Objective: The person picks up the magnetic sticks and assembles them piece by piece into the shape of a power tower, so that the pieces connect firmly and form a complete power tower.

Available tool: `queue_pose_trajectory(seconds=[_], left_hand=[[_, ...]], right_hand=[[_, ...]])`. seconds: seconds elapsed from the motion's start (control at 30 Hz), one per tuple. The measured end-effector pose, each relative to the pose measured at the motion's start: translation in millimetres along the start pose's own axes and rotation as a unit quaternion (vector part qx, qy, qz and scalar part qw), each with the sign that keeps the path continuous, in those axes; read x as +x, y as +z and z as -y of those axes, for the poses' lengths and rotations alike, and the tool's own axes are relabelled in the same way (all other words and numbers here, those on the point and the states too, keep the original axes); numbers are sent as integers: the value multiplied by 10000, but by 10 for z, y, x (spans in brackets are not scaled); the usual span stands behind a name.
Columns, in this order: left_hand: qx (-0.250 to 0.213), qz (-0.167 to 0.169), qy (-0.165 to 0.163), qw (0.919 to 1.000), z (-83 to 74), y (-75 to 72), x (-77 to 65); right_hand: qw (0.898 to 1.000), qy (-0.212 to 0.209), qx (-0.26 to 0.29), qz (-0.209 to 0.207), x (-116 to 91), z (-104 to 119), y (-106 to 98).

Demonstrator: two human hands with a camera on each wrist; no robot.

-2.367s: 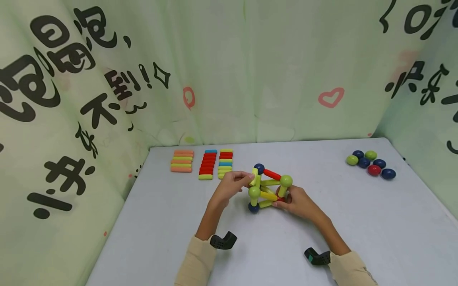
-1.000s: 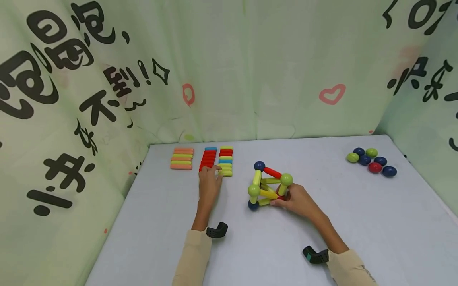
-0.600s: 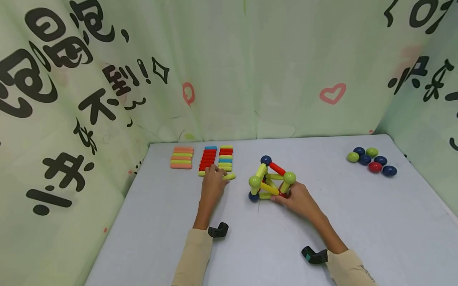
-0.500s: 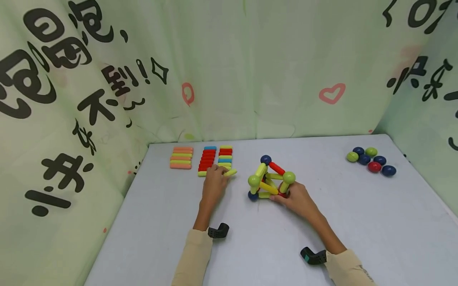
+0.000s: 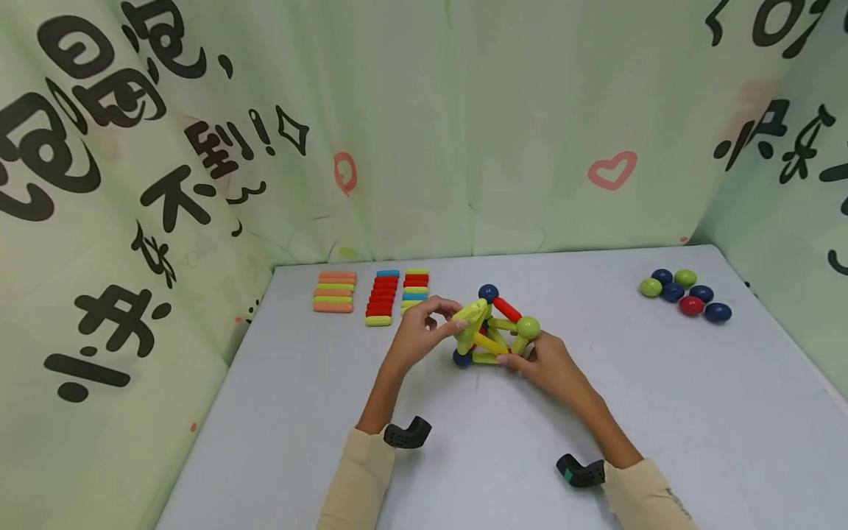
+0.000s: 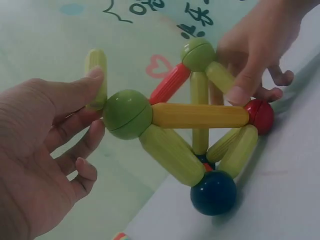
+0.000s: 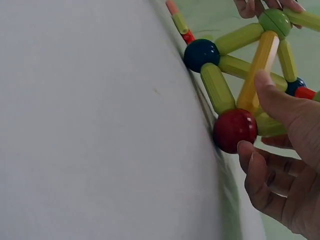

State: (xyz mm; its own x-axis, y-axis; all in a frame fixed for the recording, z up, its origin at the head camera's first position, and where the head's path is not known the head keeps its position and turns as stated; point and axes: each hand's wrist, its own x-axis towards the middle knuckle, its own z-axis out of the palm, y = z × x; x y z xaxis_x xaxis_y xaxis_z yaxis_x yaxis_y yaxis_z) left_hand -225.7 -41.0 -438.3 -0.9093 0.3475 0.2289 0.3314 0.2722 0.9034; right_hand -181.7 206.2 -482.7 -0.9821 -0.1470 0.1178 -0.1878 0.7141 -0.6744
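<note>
A magnetic ball-and-rod frame with green, blue and red balls stands tilted on the table between the hands. My left hand pinches a yellow-green magnetic rod between thumb and fingers. That rod's lower end is at the green ball on the frame's left corner and appears to touch it. At the opposite corner, my right hand holds the frame close to the red ball, its thumb over the yellow rod. The right fingertips curl beside the red ball.
Three rows of loose rods lie at the back left: orange and green rods, mostly red rods, and mixed rods partly behind my left hand. Several loose balls sit at the back right. A printed curtain borders the table.
My left hand went from the frame to the rod rows, picked a yellow-green rod from the mixed row's front, and brought it right to the green ball. My right hand has kept holding the frame, which tilted slightly.
</note>
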Motion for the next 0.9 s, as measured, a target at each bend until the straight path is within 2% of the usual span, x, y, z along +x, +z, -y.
queue_pose_trajectory(seconds=[0.1,0.23,0.37,0.5,0.63,0.77,0.9], left_hand=[[-158,-26,79,9998,4,73,-3],[-119,15,186,9998,11,149,-2],[168,-111,323,9993,2,174,-10],[910,-48,743,9931,-28,200,-14],[1920,32,1298,9728,-79,237,-20],[2717,-10,1599,9490,-124,256,-37],[3592,-1,1833,9151,-165,274,-47]], right_hand=[[9999,-124,15,-56,9,-25,-105],[9973,-610,140,-389,33,-59,-214],[9895,-1090,538,-782,44,-111,-262],[9789,-1471,1009,-999,36,-132,-270],[9717,-1692,1257,-1061,-13,4,-306],[9682,-1884,1241,-1077,-67,194,-358],[9630,-2152,1099,-1196,-79,281,-364]])
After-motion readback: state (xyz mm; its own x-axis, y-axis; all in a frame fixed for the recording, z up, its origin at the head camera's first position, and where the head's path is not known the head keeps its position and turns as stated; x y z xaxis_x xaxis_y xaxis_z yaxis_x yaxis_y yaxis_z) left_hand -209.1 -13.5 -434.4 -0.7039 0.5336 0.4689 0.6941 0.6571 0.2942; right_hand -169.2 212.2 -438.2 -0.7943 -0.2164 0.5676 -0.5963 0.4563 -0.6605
